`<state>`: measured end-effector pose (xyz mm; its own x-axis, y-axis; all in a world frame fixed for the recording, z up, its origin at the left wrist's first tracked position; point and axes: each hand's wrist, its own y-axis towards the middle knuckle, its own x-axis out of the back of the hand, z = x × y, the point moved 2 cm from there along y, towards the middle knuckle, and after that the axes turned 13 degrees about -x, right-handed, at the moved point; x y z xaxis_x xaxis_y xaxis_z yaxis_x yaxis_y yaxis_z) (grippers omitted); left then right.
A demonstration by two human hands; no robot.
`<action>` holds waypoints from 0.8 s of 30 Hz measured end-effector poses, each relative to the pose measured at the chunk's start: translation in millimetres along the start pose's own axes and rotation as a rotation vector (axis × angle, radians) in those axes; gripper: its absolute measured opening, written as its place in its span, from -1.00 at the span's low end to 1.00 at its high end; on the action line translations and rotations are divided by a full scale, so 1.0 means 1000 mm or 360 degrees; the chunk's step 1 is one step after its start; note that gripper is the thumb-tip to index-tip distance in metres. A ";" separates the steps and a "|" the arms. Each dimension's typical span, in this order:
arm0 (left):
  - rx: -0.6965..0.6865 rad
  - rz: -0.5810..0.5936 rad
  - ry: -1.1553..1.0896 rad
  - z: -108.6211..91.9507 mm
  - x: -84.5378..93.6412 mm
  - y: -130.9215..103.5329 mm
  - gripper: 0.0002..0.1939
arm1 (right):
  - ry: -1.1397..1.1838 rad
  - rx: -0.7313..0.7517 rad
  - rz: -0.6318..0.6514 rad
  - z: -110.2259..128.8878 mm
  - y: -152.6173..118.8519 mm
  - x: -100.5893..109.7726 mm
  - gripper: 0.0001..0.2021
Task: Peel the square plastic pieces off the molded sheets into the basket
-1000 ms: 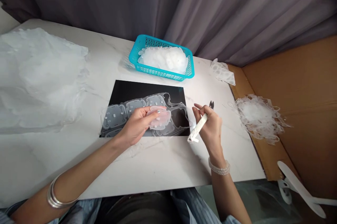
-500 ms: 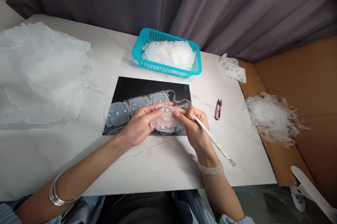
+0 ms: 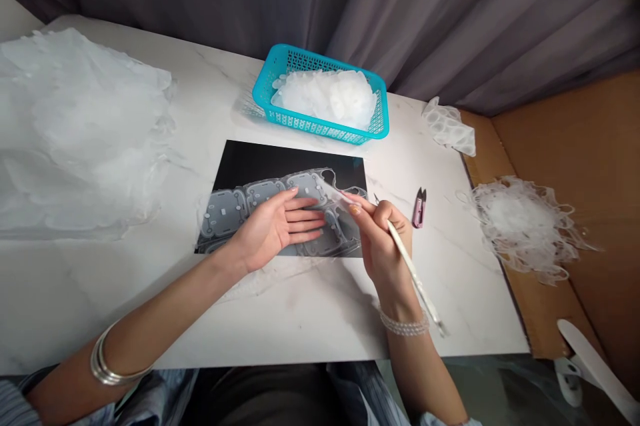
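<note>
My right hand (image 3: 383, 233) pinches a translucent silicone piece (image 3: 334, 193) between thumb and forefinger, turned nearly edge-on. The same hand also grips a slim white-handled tool (image 3: 417, 283), whose thin dark point shows above the knuckles. My left hand (image 3: 280, 226) is open, palm tilted up and fingers stretched, a little left of the piece and apart from it. Beneath both hands lies a black mat (image 3: 260, 156). On it rests a clear moulded sheet (image 3: 223, 213) of joined rounded pieces with small studs, partly covered by my hands.
A blue basket (image 3: 320, 131) of loose translucent pieces stands at the back. On the left is a large heap of sheets (image 3: 85, 139). Pink thread snips (image 3: 419, 208) lie right of the mat, with stringy trimmings (image 3: 525, 226) and a holed scrap (image 3: 449, 126) near a cardboard box (image 3: 570, 159).
My left hand has let go of the silicone piece and opened. My right hand has tilted the piece edge-on and shifted slightly right, tool still in its grip.
</note>
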<state>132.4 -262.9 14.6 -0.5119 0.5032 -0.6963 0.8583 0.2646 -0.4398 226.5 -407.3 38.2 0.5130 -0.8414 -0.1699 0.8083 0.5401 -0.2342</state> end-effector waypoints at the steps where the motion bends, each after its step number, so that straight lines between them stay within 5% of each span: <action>1: 0.0055 0.0020 -0.0021 0.000 0.000 0.000 -0.53 | -0.0078 -0.0004 0.0111 0.001 -0.002 0.000 -0.55; 5: -0.0042 0.0171 -0.0038 -0.004 0.000 0.000 -0.62 | -0.0256 -0.0007 0.0504 0.003 -0.007 0.001 -0.62; 11: -0.0106 0.0328 0.0058 -0.008 0.000 -0.003 -0.56 | 0.0019 -0.0019 0.0049 0.000 0.003 0.013 -0.64; 16: -0.0076 0.0305 0.0079 -0.007 -0.002 -0.005 -0.59 | -0.0164 -0.0256 0.0164 -0.006 0.002 0.006 -0.52; 24: 0.0026 0.0310 -0.0024 -0.006 -0.006 -0.007 -0.57 | -0.0049 -0.0276 0.0181 -0.007 0.002 0.008 -0.53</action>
<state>130.0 -262.5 24.9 -0.3369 0.5311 -0.7775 0.9405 0.1500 -0.3050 230.0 -412.6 29.6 0.6087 -0.7736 -0.1759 0.6844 0.6242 -0.3767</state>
